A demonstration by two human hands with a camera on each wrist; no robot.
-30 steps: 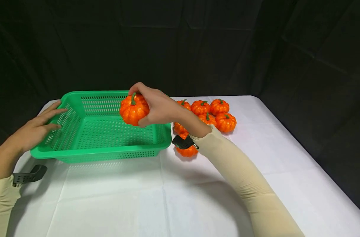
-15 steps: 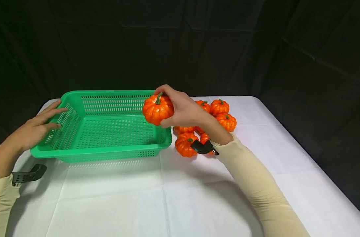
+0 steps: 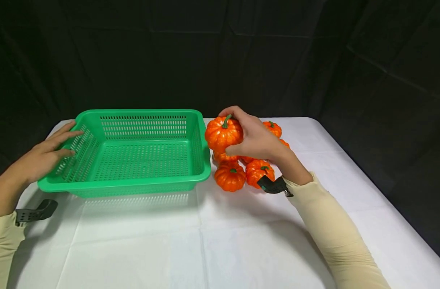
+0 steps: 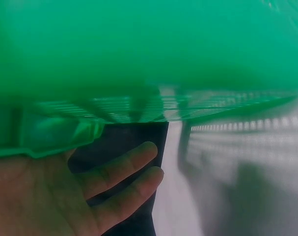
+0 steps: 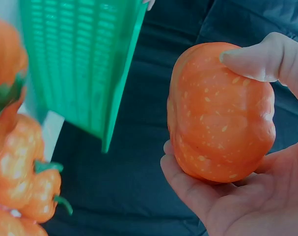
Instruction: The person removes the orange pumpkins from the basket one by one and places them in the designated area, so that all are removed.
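Head view: I see the right hand grasping an orange pumpkin, fingers curled round it, held in the air just right of the green basket and above the pile of pumpkins on the white surface. Right wrist view confirms thumb and palm wrapped on the pumpkin. Left hand lies flat on the basket's left wall, fingers straight, not gripping.
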